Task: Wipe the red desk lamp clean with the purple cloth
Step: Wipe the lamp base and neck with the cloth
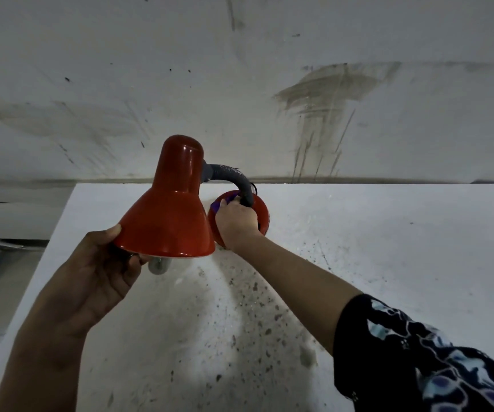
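Note:
The red desk lamp [171,209] stands near the back of a white table, its cone shade tilted toward me and a grey bendy neck [234,176] curving down to a round red base [262,214]. My left hand [100,272] grips the lower rim of the shade from the left, thumb on the outside. A bulb [158,266] peeks out under the rim. My right hand [235,224] presses the purple cloth [216,206] onto the base beside the neck. Only a small corner of the cloth shows past my fingers.
The white table [388,263] is speckled with dark spots and lit by the lamp in front of me. Its left edge [46,251] drops to a grey floor. A stained white wall [269,84] rises right behind the lamp.

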